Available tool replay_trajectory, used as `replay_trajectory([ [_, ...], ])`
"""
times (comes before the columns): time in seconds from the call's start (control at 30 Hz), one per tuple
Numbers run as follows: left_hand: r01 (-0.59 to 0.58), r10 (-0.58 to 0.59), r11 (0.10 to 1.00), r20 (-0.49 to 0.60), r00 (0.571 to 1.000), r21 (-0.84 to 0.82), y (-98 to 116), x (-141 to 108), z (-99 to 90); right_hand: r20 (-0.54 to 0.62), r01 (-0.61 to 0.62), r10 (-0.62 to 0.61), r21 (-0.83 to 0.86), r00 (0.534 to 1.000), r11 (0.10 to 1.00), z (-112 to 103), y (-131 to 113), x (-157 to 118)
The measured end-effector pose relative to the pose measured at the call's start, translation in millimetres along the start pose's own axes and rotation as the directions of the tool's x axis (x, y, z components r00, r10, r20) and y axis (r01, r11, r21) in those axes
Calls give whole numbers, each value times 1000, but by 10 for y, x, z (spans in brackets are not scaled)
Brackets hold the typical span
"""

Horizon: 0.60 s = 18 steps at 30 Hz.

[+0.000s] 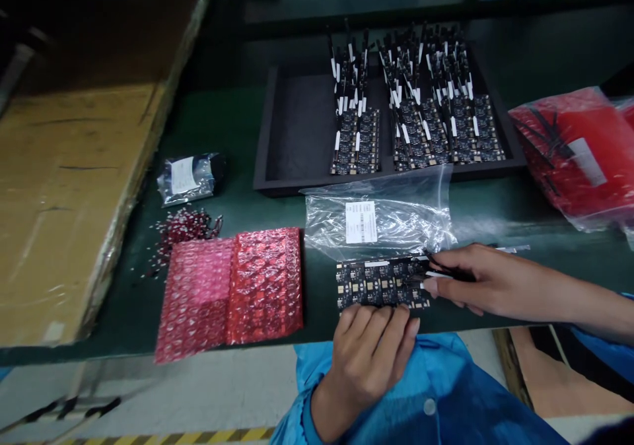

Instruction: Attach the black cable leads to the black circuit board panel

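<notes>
A dark circuit board panel (369,286) with rows of small gold and silver parts lies near the table's front edge. Along its near edge, the bent fingers of my left hand (369,349) press close together on the board; the thumb is hidden. My right hand (488,280) is closed in a pinch at the board's right end, on thin black cables (458,273) with white labels. Their ends reach onto the board, and exactly where they touch it is hard to make out. Just behind the panel is a clear zip bag (396,217) with a white printed label.
A black tray (297,128) holds several boards with upright black cables. Red bags (574,154) lie at right. On the left are pink bubble wrap (228,290), a pile of small red-and-black wires (185,227), a small silvery bag (188,177) and a large cardboard box (64,201).
</notes>
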State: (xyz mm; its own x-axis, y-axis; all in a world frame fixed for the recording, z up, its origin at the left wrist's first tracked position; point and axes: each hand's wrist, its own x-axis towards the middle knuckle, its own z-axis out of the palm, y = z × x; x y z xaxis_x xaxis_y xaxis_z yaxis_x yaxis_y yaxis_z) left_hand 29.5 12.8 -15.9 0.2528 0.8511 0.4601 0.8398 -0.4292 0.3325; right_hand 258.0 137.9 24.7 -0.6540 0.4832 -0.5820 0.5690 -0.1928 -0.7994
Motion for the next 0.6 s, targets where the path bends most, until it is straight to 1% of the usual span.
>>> replay_trajectory([
  [0.07, 7, -7, 1000, -5, 1000, -3, 1, 9, 2, -22, 2, -3, -13, 1000, 1000, 3, -3, 14],
  [0.17, 21, -21, 1000, 1, 1000, -8, 3, 23, 3, -50, -26, 26, 3, 998, 1000, 5, -41, 6],
  [0.23, 21, -21, 1000, 4, 1000, -15, 3, 29, 4, -49, -49, 51, 44, 997, 998, 5, -56, -3],
  [0.33, 21, -21, 1000, 1, 1000, -21, 3, 32, 5, -38, -51, 54, 81, 998, 995, 7, -27, -2],
  [0.47, 29, -29, 999, 2, 1000, -14, 4, 31, 9, -68, -17, 19, 35, 997, 999, 14, 51, 15],
  [0.6, 4, -4, 1000, 1, 1000, -3, 3, 23, 16, -94, -39, 38, -12, 995, 999, 17, 61, 17],
])
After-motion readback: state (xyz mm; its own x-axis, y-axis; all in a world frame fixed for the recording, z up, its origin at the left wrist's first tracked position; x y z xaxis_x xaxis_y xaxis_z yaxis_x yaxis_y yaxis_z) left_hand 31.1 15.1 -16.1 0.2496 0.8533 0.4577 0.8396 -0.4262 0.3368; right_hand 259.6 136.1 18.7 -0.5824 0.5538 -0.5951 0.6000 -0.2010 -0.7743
